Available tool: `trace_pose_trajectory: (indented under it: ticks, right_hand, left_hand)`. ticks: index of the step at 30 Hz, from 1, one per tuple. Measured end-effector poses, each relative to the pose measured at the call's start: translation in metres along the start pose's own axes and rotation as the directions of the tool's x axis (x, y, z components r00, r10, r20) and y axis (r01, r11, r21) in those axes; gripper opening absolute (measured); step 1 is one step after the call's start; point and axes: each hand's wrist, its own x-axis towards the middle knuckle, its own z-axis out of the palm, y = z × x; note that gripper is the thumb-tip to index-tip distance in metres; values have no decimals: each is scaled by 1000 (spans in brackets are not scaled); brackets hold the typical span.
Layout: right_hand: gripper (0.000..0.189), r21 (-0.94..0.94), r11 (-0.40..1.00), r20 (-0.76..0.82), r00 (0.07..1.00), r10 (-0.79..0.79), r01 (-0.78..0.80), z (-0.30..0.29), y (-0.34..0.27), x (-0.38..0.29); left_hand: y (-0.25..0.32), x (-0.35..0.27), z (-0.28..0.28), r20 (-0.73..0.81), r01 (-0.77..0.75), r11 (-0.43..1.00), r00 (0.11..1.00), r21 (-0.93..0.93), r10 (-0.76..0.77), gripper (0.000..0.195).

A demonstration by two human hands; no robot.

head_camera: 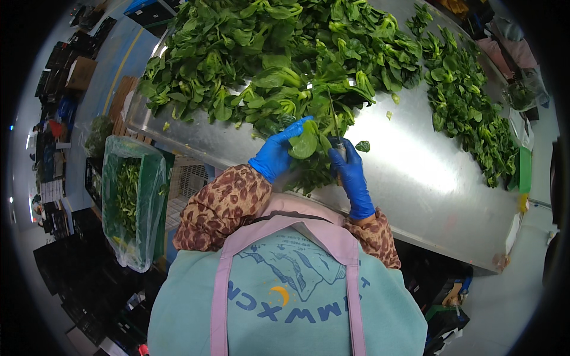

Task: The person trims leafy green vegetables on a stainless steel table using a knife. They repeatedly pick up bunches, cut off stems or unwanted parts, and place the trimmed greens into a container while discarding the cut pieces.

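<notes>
My left hand (277, 153), in a blue glove, is closed around a leafy green (304, 141) with a broad round leaf turned up. In my right hand (354, 175), also gloved in blue, is a knife (333, 113) with a narrow blade that points away from me into the greens. The two hands are close together over the near edge of a metal table (401, 164). Beneath and between them lie dark loose leaves (309, 181). Just beyond rises a large heap of bok choy-like greens (267, 49). A single cut leaf (363, 146) rests right of my right hand.
Another row of greens (463, 102) runs along the table's right side, by a green container (524, 169). To the left stands a plastic-lined green crate (153, 200) holding greens, beside a pale plastic basket (187, 178). Black crates (58, 262) are stacked farther left.
</notes>
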Motion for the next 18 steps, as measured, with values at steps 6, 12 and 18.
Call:
trace_pose_trajectory:
  ticks: [6, 12, 18]
  right_hand:
    - [27, -13, 999, 27, 998, 51, -51, -8, 9, 7]
    - [25, 105, 990, 62, 994, 88, -94, -9, 3, 4]
    - [29, 0, 995, 39, 994, 101, -101, -6, -3, 2]
  left_hand:
    - [-9, 10, -25, 207, 58, 989, 975, 134, -85, 51]
    - [-15, 13, -35, 203, 133, 977, 965, 169, -167, 49]
    - [-14, 13, -35, 220, 113, 984, 965, 135, -141, 49]
